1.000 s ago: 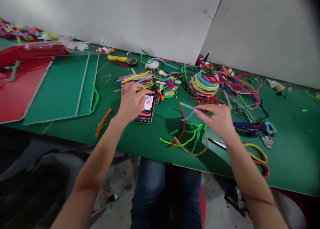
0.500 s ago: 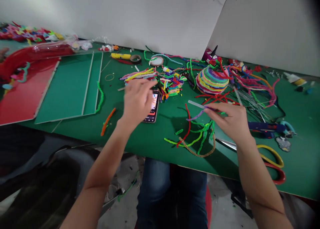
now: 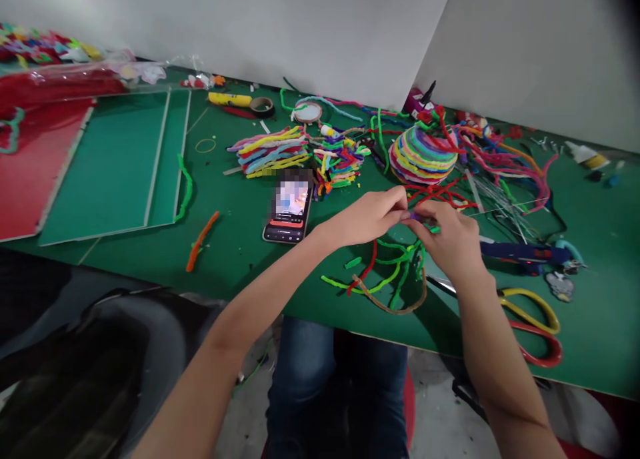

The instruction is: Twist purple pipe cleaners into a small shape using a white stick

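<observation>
Purple strand [image 3: 413,215] is in both hands [image 3: 447,237], red material [image 3: 55,89] in clear plastic [image 3: 111,71].

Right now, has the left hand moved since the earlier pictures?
Yes: left hand moved rightward, from over the phone to the purple piece at the right hand.

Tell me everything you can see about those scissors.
The scissors lie on the green table, their shiny, metal-looking blade end pointing left. At the other end are two loops, one yellow, one red. The right wrist hides their middle; whether it touches them isn't clear.
</observation>
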`<state>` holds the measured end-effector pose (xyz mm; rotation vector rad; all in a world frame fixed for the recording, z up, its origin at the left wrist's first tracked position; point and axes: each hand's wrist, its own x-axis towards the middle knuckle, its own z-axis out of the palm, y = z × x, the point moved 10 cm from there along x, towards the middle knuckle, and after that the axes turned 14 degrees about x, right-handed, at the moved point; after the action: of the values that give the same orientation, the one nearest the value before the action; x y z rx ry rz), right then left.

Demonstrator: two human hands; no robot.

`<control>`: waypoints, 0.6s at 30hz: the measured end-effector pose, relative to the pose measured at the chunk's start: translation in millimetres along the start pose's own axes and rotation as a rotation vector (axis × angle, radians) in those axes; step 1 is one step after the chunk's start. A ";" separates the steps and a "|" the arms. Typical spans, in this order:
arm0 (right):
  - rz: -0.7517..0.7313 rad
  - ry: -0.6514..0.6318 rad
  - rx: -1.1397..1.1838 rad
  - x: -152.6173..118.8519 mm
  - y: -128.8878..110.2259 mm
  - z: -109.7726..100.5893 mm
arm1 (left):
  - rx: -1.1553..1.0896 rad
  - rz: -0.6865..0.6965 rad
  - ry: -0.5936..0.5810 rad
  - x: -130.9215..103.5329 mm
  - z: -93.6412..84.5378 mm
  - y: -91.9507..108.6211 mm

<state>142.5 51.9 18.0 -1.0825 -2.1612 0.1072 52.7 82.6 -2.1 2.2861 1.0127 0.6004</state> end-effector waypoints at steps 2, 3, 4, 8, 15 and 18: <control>0.000 0.011 0.063 0.8 1.2 -0.7 | -0.051 0.008 0.027 -0.9 -2.3 -1.8; -0.001 0.019 0.092 1.6 1.4 -1.8 | -0.059 0.012 0.042 -0.8 -3.6 -2.4; 0.000 0.027 0.120 2.3 2.0 -3.3 | -0.062 0.013 0.055 -0.5 -4.6 -3.2; 0.012 0.065 0.181 2.9 6.7 -10.0 | -0.060 0.016 0.088 0.9 -7.7 -5.8; -0.019 0.058 0.154 1.4 5.8 -8.5 | 0.211 0.102 0.139 0.7 -10.1 2.8; -0.069 0.001 0.093 1.3 1.7 -1.2 | 0.286 0.039 0.094 0.8 -6.0 -5.6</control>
<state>143.9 53.7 19.1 -0.9548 -2.1676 0.1730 46.7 88.2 -1.1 2.5508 1.1651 0.6177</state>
